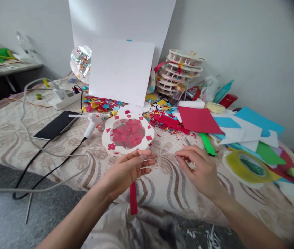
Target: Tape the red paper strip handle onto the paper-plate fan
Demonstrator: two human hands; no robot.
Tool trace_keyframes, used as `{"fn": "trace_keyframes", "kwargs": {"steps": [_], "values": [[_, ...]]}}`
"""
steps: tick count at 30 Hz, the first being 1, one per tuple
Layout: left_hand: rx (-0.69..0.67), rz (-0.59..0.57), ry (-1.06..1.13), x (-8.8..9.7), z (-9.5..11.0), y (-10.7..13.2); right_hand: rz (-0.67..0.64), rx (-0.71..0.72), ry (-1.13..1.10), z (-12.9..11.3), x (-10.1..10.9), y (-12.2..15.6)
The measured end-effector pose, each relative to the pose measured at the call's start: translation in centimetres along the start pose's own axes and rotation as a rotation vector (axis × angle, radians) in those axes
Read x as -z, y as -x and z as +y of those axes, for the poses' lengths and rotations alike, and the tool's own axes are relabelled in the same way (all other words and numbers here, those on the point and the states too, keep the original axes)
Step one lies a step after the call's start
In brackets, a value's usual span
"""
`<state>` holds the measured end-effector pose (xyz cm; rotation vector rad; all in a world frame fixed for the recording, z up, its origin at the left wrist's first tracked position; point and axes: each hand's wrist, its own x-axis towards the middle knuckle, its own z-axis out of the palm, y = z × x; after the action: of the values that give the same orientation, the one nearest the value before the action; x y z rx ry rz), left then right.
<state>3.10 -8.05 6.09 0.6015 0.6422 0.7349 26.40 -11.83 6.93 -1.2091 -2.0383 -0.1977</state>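
Observation:
My left hand (133, 166) hovers palm up just in front of a white scalloped paper craft (149, 133). Its fingers are spread apart and I see nothing held in them. The craft lies on the cloth and has a clear round window with red pieces behind it and small red shapes around the rim. Below that hand, a red strip (133, 200) hangs over the table's front edge; its upper end is hidden. To the right, my right hand (198, 167) has thumb and forefinger pinched together above the cloth. Whatever is between those fingertips is too small to make out.
A white glue gun (91, 128) and its black cable lie left, near a black flat box (55, 125) and a power strip (67, 100). Clear tape (228, 162), coloured paper (198, 119) and a green strip (207, 143) are right. A white board (121, 72) stands behind.

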Motion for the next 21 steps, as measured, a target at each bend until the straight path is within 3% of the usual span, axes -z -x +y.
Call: {"fn": "trace_keyframes", "kwargs": {"steps": [6, 12, 21], "values": [[-0.021, -0.001, 0.066, 0.3, -0.3, 0.6, 0.048, 0.096, -0.057, -2.9, -1.6, -1.9], [-0.026, -0.021, 0.073, 0.8, -0.5, 0.9, 0.049, 0.061, -0.116, -2.8, -2.5, -2.4], [-0.024, -0.082, 0.132, 0.4, -1.1, 1.2, 0.026, 0.129, -0.01, -2.8, -3.6, -1.5]]}}
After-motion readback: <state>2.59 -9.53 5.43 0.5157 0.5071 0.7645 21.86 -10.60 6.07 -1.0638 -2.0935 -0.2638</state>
